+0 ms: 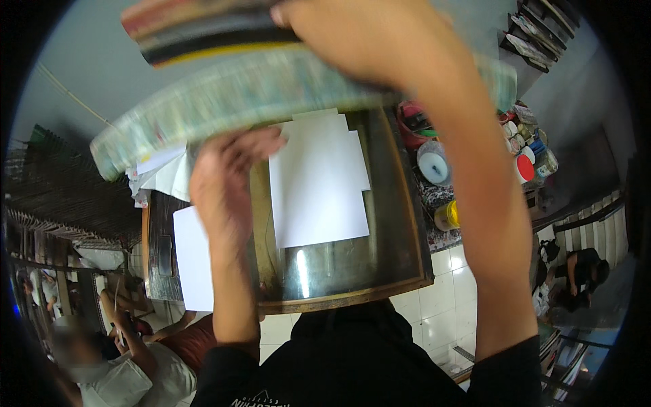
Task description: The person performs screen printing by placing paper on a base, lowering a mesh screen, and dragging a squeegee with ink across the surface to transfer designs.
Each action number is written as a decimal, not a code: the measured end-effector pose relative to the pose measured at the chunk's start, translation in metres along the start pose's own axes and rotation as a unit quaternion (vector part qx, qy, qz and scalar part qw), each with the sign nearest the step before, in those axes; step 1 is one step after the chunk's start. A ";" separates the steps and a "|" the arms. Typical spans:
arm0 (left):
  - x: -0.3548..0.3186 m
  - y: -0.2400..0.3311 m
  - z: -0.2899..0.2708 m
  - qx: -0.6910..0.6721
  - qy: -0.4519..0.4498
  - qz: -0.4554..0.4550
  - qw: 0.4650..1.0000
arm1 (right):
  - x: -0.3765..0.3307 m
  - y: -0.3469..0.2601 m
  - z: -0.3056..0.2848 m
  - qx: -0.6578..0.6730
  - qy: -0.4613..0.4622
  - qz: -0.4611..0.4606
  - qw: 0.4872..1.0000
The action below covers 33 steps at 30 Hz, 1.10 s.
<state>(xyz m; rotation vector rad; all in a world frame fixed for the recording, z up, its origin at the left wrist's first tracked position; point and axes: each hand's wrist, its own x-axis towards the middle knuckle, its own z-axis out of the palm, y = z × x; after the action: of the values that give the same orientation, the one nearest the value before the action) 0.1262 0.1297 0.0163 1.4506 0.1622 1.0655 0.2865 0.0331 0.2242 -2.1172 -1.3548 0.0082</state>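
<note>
At the top, my right hand is closed around a squeegee, a long bar with reddish, black and yellow strips. Below it a pale green, paint-stained frame edge spans the view, raised over the far side of the table and blurred. White paper sheets lie stacked unevenly on the glossy tabletop. My left hand hovers left of the sheets, just under the frame edge, its fingers stretched to the right with nothing visible in them.
Another white sheet and a phone-like dark slab lie on the left. Crumpled paper sits behind them. Paint tubs, including a white one and a yellow one, crowd the right side. A person sits at lower left.
</note>
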 end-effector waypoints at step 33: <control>-0.282 -0.067 -0.033 -0.447 0.277 -0.493 0.694 | -0.143 0.158 0.268 -0.143 -0.118 -0.174 0.967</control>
<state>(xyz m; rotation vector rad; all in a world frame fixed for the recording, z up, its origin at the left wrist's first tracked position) -0.0222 -0.0183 -0.1870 -0.0044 0.6658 0.4572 0.2622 0.0028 -0.1160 -2.1263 -1.9590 -0.0865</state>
